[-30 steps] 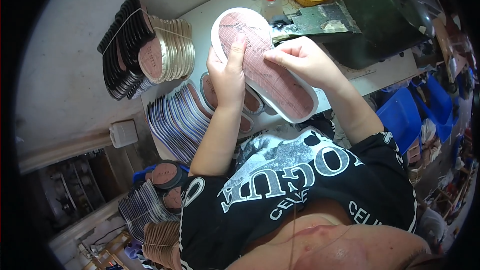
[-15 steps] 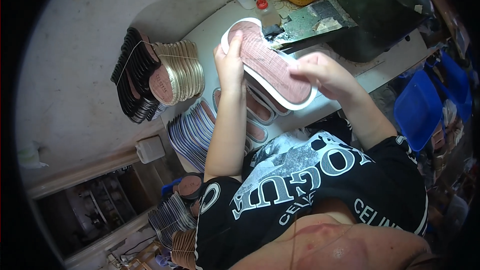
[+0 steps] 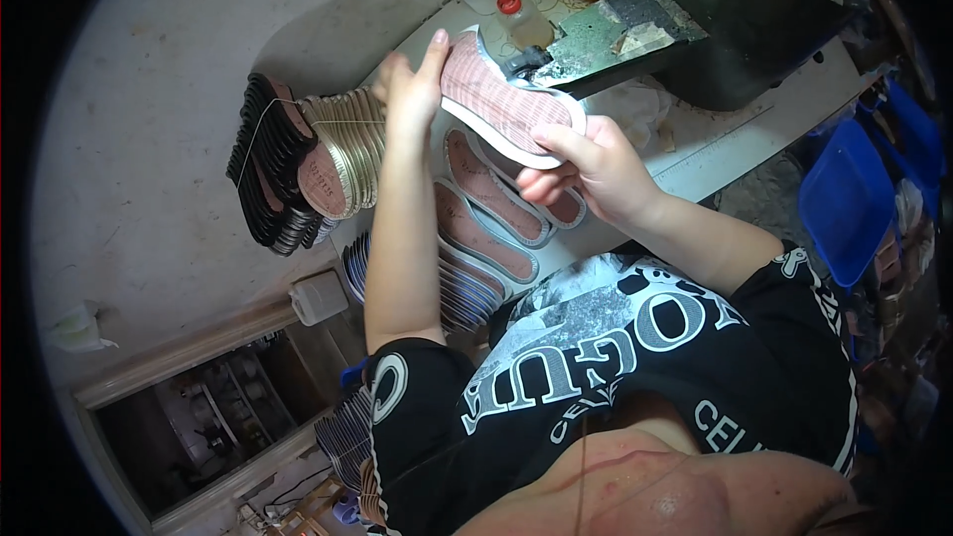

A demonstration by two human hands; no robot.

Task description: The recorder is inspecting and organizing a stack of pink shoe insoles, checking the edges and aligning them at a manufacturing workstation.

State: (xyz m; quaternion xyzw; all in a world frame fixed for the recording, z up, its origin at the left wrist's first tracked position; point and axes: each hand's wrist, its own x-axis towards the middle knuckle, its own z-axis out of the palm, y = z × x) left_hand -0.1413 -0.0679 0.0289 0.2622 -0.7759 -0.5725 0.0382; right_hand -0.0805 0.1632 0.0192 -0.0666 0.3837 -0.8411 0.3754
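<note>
Left hand (image 3: 410,97) has loosened, fingers (image 3: 435,53) spread wide beside the pink insole (image 3: 496,99); right hand (image 3: 604,169) pinches its right end, apparently bearing it alone.

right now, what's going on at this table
A person holds a pinkish, white-rimmed sole in the right hand, thumb on top near one end. The left hand is open by the other end; whether it touches the sole is unclear. Below, similar soles lie on the white table. Tied black and gold bundles stand to the left, and a red-capped bottle is beyond the sole, beside a green metal plate.
</note>
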